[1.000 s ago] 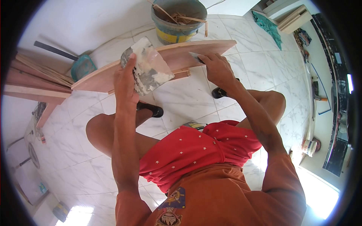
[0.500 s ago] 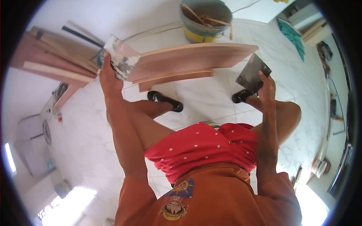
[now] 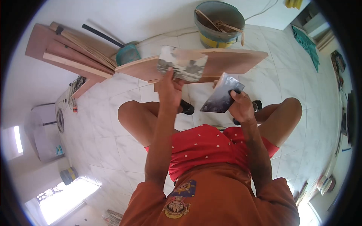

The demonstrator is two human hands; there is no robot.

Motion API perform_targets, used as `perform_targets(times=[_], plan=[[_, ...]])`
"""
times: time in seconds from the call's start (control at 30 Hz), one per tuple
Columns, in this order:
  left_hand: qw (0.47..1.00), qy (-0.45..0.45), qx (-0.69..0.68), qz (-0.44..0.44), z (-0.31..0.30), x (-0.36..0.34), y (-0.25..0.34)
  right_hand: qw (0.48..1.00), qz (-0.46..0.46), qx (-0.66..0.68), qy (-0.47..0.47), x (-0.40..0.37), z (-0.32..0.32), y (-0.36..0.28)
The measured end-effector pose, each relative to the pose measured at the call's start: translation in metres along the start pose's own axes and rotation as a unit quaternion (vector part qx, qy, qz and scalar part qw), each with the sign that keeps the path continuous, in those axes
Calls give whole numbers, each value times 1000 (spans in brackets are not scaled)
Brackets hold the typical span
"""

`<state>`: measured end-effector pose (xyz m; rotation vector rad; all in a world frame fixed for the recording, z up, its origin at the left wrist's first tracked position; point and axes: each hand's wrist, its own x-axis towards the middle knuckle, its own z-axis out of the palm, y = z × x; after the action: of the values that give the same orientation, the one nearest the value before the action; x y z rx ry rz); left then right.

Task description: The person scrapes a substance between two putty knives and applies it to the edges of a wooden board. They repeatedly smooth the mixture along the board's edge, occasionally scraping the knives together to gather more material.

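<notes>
1. White-smeared, the flat plate (image 3: 181,64) is gripped by my left hand (image 3: 170,89) at its near edge, overlapping the wooden board (image 3: 235,62) in view; contact I cannot tell.
2. My right hand (image 3: 243,107) holds a metal scraper (image 3: 222,95), apart from the plate.
3. I see open tiled floor (image 3: 96,122) leftward; the bucket (image 3: 220,42) stands near the board's far edge.

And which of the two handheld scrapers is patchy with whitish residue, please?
The mottled scraper in the left hand; the darker scraper in the right hand looks mostly grey.
</notes>
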<state>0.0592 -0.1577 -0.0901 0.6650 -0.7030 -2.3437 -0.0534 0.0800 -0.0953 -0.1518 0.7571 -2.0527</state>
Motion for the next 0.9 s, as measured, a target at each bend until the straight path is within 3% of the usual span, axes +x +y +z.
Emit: perform_targets(times=[0.07, 0.2, 0.47, 0.63, 0.73, 0.83, 0.9], plan=[[998, -54, -12, -26, 16, -12, -20, 1000, -18, -17, 0, -9, 3, 3], [995, -47, -14, -89, 34, -30, -45, 995, -74, -68, 20, -24, -6, -16], [981, -126, -1, -145, 39, -47, -58, 973, -78, -210, 48, -42, 5, -26], [975, -176, 21, -134, 56, -63, -45, 951, -95, -287, 62, -52, 21, -30], [957, -208, 142, -147, 45, -55, -20, 950, -122, -276, 80, -54, 22, -27], [907, -196, 364, -78, 43, -29, 34, 923, -146, -317, 161, -72, 13, -51], [736, -195, 645, 69, 49, 10, 59, 907, -193, -306, 217, -88, -12, -75]])
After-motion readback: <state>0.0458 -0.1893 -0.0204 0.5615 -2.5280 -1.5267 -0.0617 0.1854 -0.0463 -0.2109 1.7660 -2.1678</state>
